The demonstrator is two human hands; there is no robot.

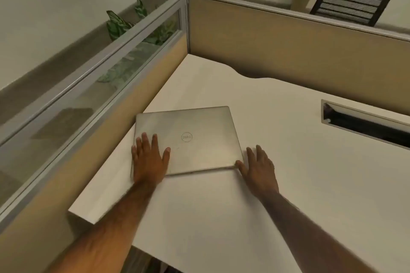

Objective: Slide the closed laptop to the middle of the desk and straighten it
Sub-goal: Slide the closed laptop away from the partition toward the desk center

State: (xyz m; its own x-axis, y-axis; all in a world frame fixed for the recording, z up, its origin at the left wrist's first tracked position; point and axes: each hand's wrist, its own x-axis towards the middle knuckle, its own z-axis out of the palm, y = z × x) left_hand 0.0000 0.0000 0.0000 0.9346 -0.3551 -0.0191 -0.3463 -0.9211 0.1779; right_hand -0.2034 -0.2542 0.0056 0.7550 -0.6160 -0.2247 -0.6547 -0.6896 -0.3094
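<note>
Hands flat, fingers spread: left hand (149, 160) atop closed laptop (195, 139), right hand (258, 167) touching its corner.

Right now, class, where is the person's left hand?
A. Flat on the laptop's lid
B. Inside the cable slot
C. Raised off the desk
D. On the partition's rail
A: the left hand lies palm-down, fingers spread, on the near left corner of the closed laptop; the right hand is at its near right corner.

White desk (277, 184) bears a closed silver laptop (199, 150), lying askew.
</note>
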